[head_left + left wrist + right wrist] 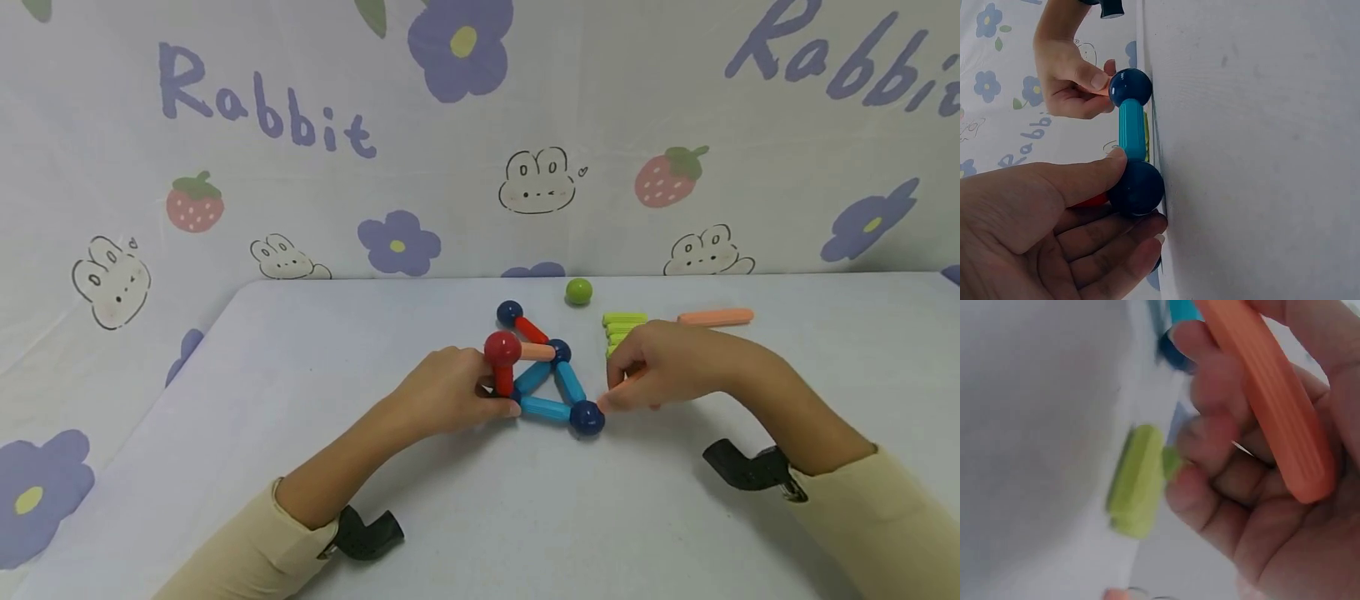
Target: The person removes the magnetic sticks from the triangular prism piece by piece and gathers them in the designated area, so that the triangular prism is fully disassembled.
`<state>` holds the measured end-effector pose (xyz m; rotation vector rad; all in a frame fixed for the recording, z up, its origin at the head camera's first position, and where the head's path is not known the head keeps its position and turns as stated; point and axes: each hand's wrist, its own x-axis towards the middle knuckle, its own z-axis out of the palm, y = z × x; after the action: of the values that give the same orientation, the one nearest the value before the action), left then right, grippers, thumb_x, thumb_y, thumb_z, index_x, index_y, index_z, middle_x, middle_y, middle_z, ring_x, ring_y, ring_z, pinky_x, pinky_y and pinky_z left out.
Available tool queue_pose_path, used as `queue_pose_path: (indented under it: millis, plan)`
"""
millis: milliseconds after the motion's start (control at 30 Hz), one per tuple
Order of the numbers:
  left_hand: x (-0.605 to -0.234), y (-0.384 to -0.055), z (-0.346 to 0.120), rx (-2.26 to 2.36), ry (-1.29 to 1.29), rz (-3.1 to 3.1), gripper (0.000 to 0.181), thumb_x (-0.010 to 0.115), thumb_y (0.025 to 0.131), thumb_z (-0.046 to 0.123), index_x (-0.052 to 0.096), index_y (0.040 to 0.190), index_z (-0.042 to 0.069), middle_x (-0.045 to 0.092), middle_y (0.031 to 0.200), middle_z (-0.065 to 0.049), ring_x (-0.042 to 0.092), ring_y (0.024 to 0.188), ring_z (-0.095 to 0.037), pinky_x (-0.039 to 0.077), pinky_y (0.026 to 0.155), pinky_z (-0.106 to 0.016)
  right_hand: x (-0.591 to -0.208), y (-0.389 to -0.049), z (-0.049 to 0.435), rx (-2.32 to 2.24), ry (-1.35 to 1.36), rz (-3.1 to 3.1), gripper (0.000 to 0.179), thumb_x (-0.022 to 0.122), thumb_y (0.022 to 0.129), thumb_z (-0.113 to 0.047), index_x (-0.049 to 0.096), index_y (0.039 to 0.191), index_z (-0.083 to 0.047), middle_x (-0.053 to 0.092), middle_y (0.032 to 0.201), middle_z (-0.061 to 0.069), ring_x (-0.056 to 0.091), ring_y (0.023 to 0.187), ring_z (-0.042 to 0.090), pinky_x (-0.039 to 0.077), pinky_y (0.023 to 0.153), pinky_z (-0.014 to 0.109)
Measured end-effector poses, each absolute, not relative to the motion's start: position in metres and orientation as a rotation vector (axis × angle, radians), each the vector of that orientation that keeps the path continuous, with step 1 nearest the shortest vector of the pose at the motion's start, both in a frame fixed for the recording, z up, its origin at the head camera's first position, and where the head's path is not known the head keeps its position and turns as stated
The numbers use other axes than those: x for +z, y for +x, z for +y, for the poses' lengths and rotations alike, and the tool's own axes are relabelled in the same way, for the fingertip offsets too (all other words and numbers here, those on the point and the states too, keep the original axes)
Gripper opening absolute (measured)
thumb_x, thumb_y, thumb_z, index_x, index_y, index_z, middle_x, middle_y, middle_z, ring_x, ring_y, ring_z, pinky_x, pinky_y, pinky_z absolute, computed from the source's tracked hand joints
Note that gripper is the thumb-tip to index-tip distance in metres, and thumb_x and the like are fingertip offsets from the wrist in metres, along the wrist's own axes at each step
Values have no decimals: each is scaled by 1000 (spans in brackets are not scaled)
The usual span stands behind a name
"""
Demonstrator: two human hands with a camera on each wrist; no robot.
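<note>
A magnetic rod-and-ball frame stands on the table, with a triangle of light blue rods (545, 409) joined by navy balls. My left hand (450, 392) grips its left corner, thumb and fingers about a navy ball (1137, 187). Above that corner an upright red rod (503, 381) carries a red ball (502, 349), from which an orange rod (536, 352) runs toward the back corner ball (558, 351). My right hand (667, 362) pinches another orange rod (1272, 406), its tip at the front right navy ball (587, 418); whether they touch is hidden by fingertips.
Several lime green rods (624, 319) lie side by side behind my right hand. Farther right is a loose orange rod (716, 317), and a green ball (579, 292) sits near the back edge. A red rod (532, 330) with a navy ball (510, 313) extends behind the triangle.
</note>
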<state>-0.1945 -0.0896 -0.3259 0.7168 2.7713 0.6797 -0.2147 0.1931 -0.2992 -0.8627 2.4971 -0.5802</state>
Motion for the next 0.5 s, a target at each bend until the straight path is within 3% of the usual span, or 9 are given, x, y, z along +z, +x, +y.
queue_pose_path:
  millis: [100, 300, 500]
  plan:
    - [-325, -195, -89, 682, 718, 2772, 31, 82, 85, 29, 74, 103, 5, 69, 74, 4, 58, 59, -12, 47, 58, -27, -299, -210, 185, -503, -906, 2468, 7, 71, 92, -26, 77, 92, -23, 58, 69, -7, 54, 70, 12, 43, 61, 29]
    - [-325, -193, -90, 698, 719, 2767, 30, 83, 85, 28, 74, 101, 4, 68, 71, 4, 58, 57, -12, 46, 57, -27, -306, -208, 175, -440, -1007, 2516, 19, 63, 90, -8, 76, 94, -21, 58, 74, -9, 53, 75, 10, 44, 64, 29]
    - [-324, -193, -90, 691, 730, 2761, 29, 82, 85, 28, 74, 100, 4, 64, 65, 5, 57, 56, -12, 45, 55, -26, -308, -211, 180, -456, -968, 2549, 11, 66, 95, -11, 71, 101, -18, 57, 78, -7, 54, 78, 12, 48, 69, 30]
